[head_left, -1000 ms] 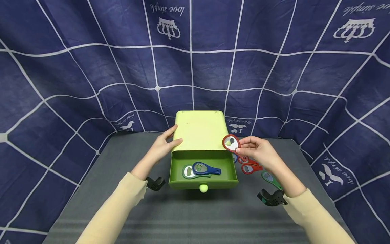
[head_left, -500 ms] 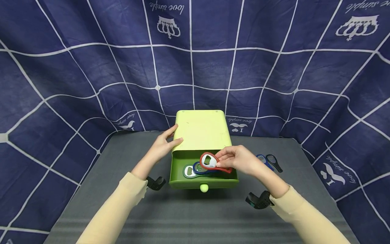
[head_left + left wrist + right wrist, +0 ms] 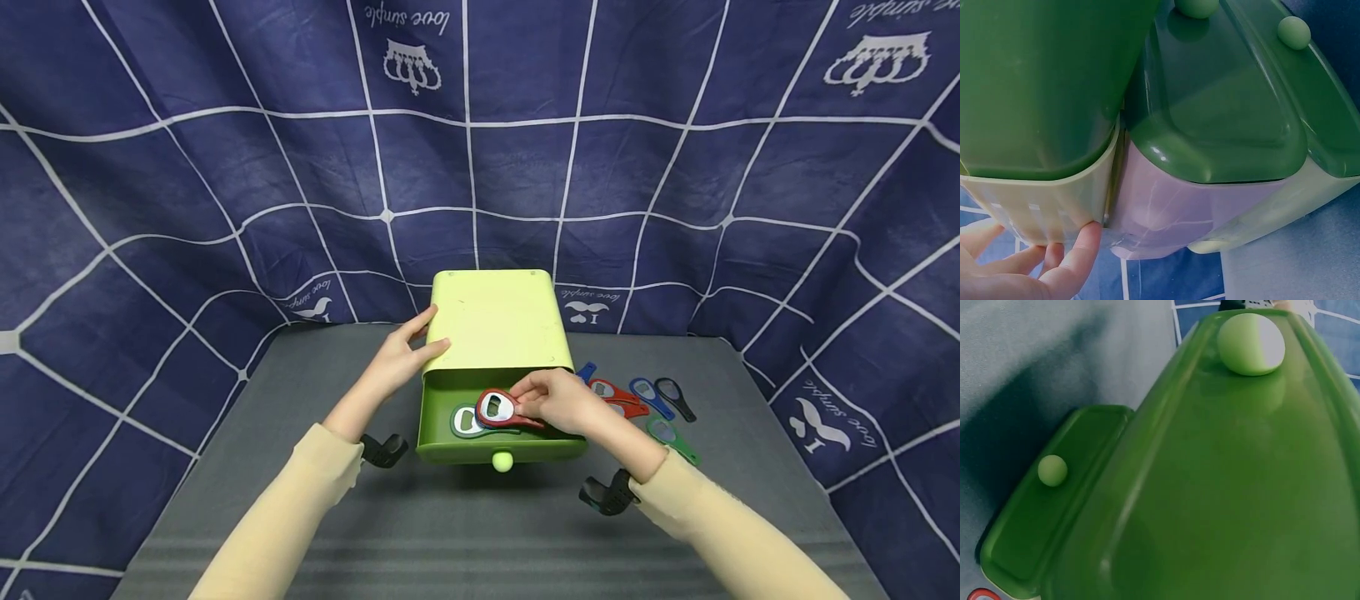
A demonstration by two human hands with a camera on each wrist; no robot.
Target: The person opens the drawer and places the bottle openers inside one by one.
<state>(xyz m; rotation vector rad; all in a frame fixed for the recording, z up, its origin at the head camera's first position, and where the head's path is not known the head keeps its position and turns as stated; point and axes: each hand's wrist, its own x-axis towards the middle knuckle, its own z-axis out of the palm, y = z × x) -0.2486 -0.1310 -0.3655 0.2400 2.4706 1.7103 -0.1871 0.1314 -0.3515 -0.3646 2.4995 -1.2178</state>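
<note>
A red bottle opener [image 3: 503, 408] is pinched by its handle between the thumb and fingers of my right hand [image 3: 558, 402]. It hangs low inside the open green drawer [image 3: 438, 452], overlapping the blue opener, now mostly covered. A green-rimmed bottle opener [image 3: 462, 422] lies there too, partly overlapped. My left hand [image 3: 397, 358] touches the left side of the pale yellow-green cabinet [image 3: 493, 317] with extended fingers. In the left wrist view, these fingers [image 3: 1083, 250] press against the cabinet wall. The right wrist view is filled by the drawer front [image 3: 1222, 481], which hides the grasp.
On the grey table right of the cabinet lie red openers [image 3: 628, 407], a blue opener [image 3: 651, 397], a black opener [image 3: 674, 398] and a green opener [image 3: 671, 439]. A lower shut drawer [image 3: 1029, 531] sits under the open one. A patterned blue curtain [image 3: 517, 167] stands behind.
My right hand has carried the red bottle opener leftward from beside the cabinet and lowered it into the drawer, over the blue one. My left hand has kept its place.
</note>
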